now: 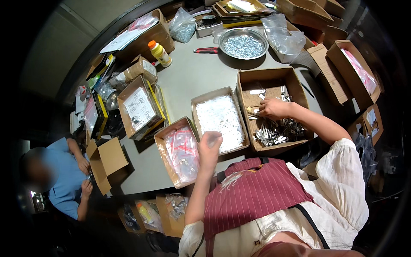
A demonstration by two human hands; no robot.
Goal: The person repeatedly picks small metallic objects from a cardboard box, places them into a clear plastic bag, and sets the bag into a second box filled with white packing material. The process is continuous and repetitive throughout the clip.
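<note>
My right hand (275, 108) reaches into a deep cardboard box (266, 76) that holds loose metal strips (274, 133). Its fingers are drawn together at the box's left side, beside a few pale pieces (253, 112); what they grip is too small to make out. To the left stands a shallower box (215, 92) full of small white parts (219, 120). Over its near left corner my left hand (209, 143) is raised with fingers curled and pressed together; anything inside them is hidden. Below that hand, another box (159, 139) contains clear red-striped zip bags (182, 147) with small parts.
Farther back stand a pan (266, 48) of small shiny pieces and a yellow bottle (160, 55) with an orange cap. Boxes (141, 109) line the left side, and more (353, 70) the right. At far left, a person in blue (64, 171) works beside an open carton (107, 160).
</note>
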